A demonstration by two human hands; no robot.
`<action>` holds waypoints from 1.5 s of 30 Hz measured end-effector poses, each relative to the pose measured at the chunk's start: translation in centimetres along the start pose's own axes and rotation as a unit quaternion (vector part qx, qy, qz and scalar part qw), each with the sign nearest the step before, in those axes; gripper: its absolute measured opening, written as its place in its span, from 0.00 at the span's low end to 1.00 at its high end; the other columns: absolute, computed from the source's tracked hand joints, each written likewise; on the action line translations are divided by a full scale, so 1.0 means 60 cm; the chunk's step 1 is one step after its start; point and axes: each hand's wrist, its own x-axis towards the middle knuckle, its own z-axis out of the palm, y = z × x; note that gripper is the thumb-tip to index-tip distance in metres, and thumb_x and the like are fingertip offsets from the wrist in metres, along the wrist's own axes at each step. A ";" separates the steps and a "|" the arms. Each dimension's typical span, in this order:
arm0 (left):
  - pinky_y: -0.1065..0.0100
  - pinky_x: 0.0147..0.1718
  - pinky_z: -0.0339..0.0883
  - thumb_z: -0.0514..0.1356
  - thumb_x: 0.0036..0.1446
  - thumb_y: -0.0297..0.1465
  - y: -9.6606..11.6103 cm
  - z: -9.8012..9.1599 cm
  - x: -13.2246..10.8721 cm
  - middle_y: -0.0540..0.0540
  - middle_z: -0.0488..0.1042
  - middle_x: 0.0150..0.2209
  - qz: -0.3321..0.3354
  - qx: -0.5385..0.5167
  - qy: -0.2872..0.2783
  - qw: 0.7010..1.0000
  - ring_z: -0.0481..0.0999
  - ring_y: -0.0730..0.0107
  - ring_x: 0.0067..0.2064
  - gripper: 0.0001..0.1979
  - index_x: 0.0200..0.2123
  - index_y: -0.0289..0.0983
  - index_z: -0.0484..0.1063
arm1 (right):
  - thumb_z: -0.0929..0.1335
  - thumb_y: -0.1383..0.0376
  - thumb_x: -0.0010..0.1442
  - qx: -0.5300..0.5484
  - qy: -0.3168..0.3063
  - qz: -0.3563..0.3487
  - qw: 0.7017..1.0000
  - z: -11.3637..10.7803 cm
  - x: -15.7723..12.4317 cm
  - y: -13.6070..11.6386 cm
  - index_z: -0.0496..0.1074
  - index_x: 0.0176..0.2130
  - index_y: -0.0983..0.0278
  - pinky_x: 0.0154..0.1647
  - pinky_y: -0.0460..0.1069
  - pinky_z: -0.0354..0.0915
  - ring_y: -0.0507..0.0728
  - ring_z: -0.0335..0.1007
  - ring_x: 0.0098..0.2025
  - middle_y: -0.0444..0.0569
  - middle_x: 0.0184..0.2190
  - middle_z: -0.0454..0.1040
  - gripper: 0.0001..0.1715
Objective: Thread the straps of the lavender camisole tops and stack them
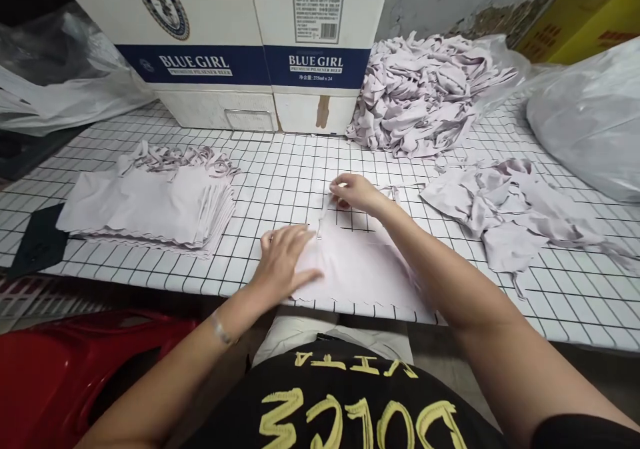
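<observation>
A pale pink strappy top (365,269) lies spread on the grid-patterned table, its lower edge near the table's front. My left hand (285,259) rests on its left side with fingers stretched out. At the top left of the garment, my right hand (356,192) pinches a thin shoulder strap (325,210) between thumb and fingers. The other strap (393,192) lies loose, partly behind my right forearm. To the left, a neat stack of similar tops (150,202) has its straps gathered at the far end.
A white and blue beer carton (220,92) stands at the back. Right of it is a big heap of pale pink garments (415,95), with a few loose ones (515,209) nearer. A plastic bag (590,115) bulges at the right. A red chair (75,362) stands lower left.
</observation>
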 end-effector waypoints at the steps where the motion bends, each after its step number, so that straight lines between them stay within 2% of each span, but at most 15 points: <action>1: 0.44 0.60 0.45 0.61 0.55 0.49 0.002 -0.002 -0.023 0.36 0.57 0.65 0.056 0.006 -0.016 0.998 0.55 0.44 0.65 0.38 0.63 0.39 0.56 | 0.69 0.59 0.59 -0.100 0.039 -0.041 0.993 -0.020 -0.026 0.014 0.70 0.39 0.62 0.42 0.59 0.68 0.60 0.73 0.34 0.51 0.29 0.76 0.10; 3: 0.43 0.62 0.42 0.59 0.60 0.44 -0.002 -0.002 -0.067 0.38 0.54 0.67 0.132 0.021 -0.049 0.990 0.50 0.47 0.68 0.35 0.66 0.40 0.52 | 0.68 0.53 0.60 -0.236 0.113 -0.139 0.955 -0.055 -0.105 0.057 0.72 0.45 0.61 0.50 0.63 0.64 0.64 0.73 0.44 0.53 0.38 0.78 0.18; 6: 0.47 0.63 0.44 0.54 0.66 0.31 -0.033 0.003 -0.111 0.41 0.61 0.64 0.187 0.029 -0.061 0.980 0.54 0.55 0.68 0.30 0.68 0.40 0.48 | 0.64 0.52 0.63 -0.308 0.023 -0.223 0.925 -0.082 -0.252 0.141 0.63 0.60 0.55 0.62 0.63 0.56 0.65 0.61 0.62 0.51 0.60 0.66 0.28; 9: 0.46 0.62 0.46 0.53 0.66 0.28 -0.063 -0.003 -0.114 0.42 0.66 0.61 0.223 0.020 -0.059 0.973 0.59 0.55 0.66 0.28 0.67 0.41 0.51 | 0.65 0.50 0.62 -0.354 -0.002 -0.156 0.922 -0.097 -0.359 0.206 0.60 0.63 0.52 0.66 0.65 0.47 0.66 0.50 0.68 0.49 0.66 0.57 0.33; 11: 0.43 0.61 0.46 0.56 0.64 0.32 -0.059 -0.013 -0.094 0.42 0.70 0.58 0.229 0.017 -0.048 0.972 0.66 0.52 0.62 0.24 0.63 0.41 0.60 | 0.62 0.52 0.65 -0.308 0.045 -0.102 0.945 -0.110 -0.376 0.220 0.67 0.58 0.55 0.62 0.62 0.56 0.64 0.59 0.64 0.51 0.61 0.66 0.25; 13: 0.43 0.60 0.48 0.58 0.63 0.36 -0.028 -0.017 -0.058 0.43 0.75 0.53 0.236 -0.001 -0.027 0.971 0.72 0.52 0.56 0.18 0.55 0.40 0.70 | 0.61 0.53 0.66 -0.242 0.142 -0.068 0.958 -0.125 -0.344 0.209 0.74 0.46 0.59 0.52 0.57 0.65 0.61 0.70 0.52 0.53 0.48 0.75 0.19; 16: 0.50 0.59 0.52 0.55 0.65 0.39 0.060 0.003 0.017 0.43 0.75 0.53 0.315 -0.062 -0.042 0.946 0.71 0.55 0.57 0.17 0.52 0.38 0.72 | 0.66 0.52 0.60 -0.218 0.242 -0.061 0.944 -0.135 -0.232 0.166 0.72 0.33 0.62 0.41 0.53 0.65 0.58 0.71 0.40 0.51 0.35 0.75 0.17; 21: 0.46 0.65 0.40 0.45 0.64 0.53 0.184 0.084 0.129 0.43 0.53 0.68 0.422 -0.084 -0.184 0.884 0.49 0.55 0.69 0.34 0.65 0.38 0.56 | 0.76 0.58 0.46 -0.204 0.106 0.078 0.970 -0.124 -0.054 0.098 0.68 0.26 0.64 0.33 0.49 0.61 0.56 0.67 0.32 0.48 0.28 0.72 0.17; 28: 0.45 0.66 0.28 0.42 0.63 0.55 0.191 0.121 0.145 0.46 0.47 0.70 0.425 -0.072 -0.232 0.872 0.40 0.57 0.71 0.38 0.68 0.37 0.50 | 0.66 0.67 0.64 0.111 -0.040 0.162 0.980 -0.211 0.042 0.036 0.66 0.30 0.66 0.15 0.41 0.48 0.43 0.46 0.16 0.43 0.24 0.72 0.09; 33: 0.45 0.66 0.25 0.45 0.63 0.54 0.189 0.118 0.144 0.43 0.48 0.70 0.418 -0.097 -0.243 0.870 0.39 0.57 0.71 0.38 0.68 0.37 0.51 | 0.62 0.71 0.66 0.206 0.031 0.165 0.964 -0.277 0.087 -0.028 0.66 0.32 0.66 0.14 0.39 0.46 0.42 0.46 0.15 0.42 0.23 0.72 0.10; 37: 0.44 0.66 0.23 0.53 0.58 0.54 0.201 0.111 0.159 0.41 0.57 0.67 0.296 -0.311 -0.315 0.846 0.46 0.53 0.70 0.35 0.62 0.40 0.63 | 0.64 0.71 0.65 0.168 0.090 0.046 0.981 -0.276 0.021 -0.061 0.70 0.34 0.68 0.18 0.40 0.56 0.43 0.57 0.19 0.48 0.30 0.76 0.07; 39: 0.43 0.66 0.36 0.48 0.61 0.55 0.210 0.102 0.174 0.40 0.66 0.62 0.171 -0.464 -0.332 0.803 0.58 0.51 0.66 0.33 0.58 0.40 0.68 | 0.69 0.68 0.61 0.095 0.078 -0.062 0.990 -0.253 -0.061 -0.062 0.73 0.36 0.67 0.26 0.44 0.65 0.47 0.66 0.25 0.50 0.34 0.77 0.03; 41: 0.44 0.61 0.54 0.39 0.64 0.54 0.218 0.089 0.190 0.37 0.70 0.57 0.050 -0.616 -0.328 0.714 0.69 0.52 0.59 0.34 0.57 0.38 0.67 | 0.72 0.65 0.56 -0.023 0.013 -0.137 0.990 -0.222 -0.161 -0.049 0.76 0.36 0.64 0.39 0.51 0.70 0.54 0.72 0.37 0.51 0.40 0.77 0.05; 43: 0.47 0.55 0.64 0.36 0.66 0.50 0.223 0.074 0.204 0.35 0.73 0.53 -0.058 -0.752 -0.315 0.576 0.75 0.54 0.53 0.33 0.56 0.34 0.66 | 0.72 0.63 0.54 -0.118 -0.059 -0.159 0.978 -0.194 -0.255 -0.023 0.77 0.42 0.58 0.52 0.58 0.67 0.62 0.69 0.52 0.50 0.54 0.71 0.13; 45: 0.51 0.54 0.66 0.41 0.68 0.46 0.225 0.062 0.211 0.35 0.76 0.48 -0.165 -0.845 -0.299 0.411 0.77 0.56 0.50 0.28 0.50 0.31 0.69 | 0.72 0.60 0.55 -0.127 -0.008 -0.157 0.979 -0.173 -0.324 0.015 0.74 0.47 0.55 0.58 0.61 0.62 0.65 0.60 0.61 0.50 0.60 0.65 0.18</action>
